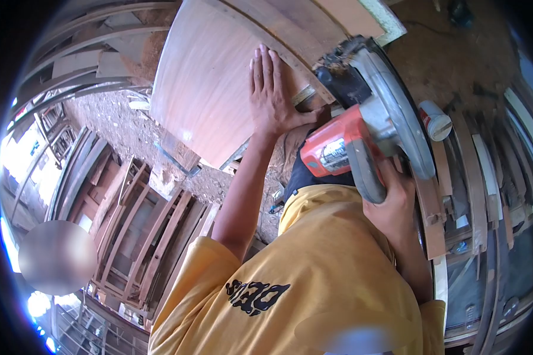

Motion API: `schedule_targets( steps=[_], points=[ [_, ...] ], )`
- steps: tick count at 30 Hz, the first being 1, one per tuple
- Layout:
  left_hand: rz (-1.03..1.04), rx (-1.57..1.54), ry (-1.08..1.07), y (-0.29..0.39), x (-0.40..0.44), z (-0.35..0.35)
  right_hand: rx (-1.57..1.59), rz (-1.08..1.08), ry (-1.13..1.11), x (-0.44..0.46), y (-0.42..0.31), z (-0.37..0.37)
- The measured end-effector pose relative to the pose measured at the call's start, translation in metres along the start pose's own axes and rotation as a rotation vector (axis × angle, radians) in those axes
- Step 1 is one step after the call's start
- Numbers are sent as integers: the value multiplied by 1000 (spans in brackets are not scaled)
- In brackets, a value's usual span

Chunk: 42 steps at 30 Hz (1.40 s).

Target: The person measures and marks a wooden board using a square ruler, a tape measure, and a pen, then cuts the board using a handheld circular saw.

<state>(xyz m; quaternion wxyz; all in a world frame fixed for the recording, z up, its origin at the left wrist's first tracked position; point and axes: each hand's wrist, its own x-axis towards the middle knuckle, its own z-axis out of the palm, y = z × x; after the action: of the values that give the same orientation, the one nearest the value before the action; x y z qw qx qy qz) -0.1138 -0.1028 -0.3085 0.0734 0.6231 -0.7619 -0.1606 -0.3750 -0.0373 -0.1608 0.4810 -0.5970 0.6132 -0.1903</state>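
My left hand [271, 94] lies flat on a large, smooth wooden panel [201, 77], fingers stretched out and thumb spread toward the panel's near edge. A red and grey circular saw [337, 145] is held in my right hand [391, 192], whose fingers wrap around its rear handle. The saw is tilted, its rounded metal guard and dark base facing right and away from me. Its blade cannot be made out. Beside the panel's right edge runs a long wooden strip [278, 44], close to the saw's front end.
A white container [435, 120] with red marking stands right of the saw. Long wooden boards [468, 177] are stacked along the right. Wooden frames [142, 236] lie on the left, above a floor [109, 115] strewn with debris. Another person's blurred head [58, 257] shows at lower left.
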Motion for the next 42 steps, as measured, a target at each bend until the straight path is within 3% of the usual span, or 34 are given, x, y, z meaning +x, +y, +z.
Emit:
schedule_targets(
  steps=[22,42],
  points=[
    [-22,102,-36,-11,-5,15,-48,-36,-124,33,-10,8],
    [-68,100,-40,-8,-4,15,9,-87,-77,52,-17,13]
  ],
)
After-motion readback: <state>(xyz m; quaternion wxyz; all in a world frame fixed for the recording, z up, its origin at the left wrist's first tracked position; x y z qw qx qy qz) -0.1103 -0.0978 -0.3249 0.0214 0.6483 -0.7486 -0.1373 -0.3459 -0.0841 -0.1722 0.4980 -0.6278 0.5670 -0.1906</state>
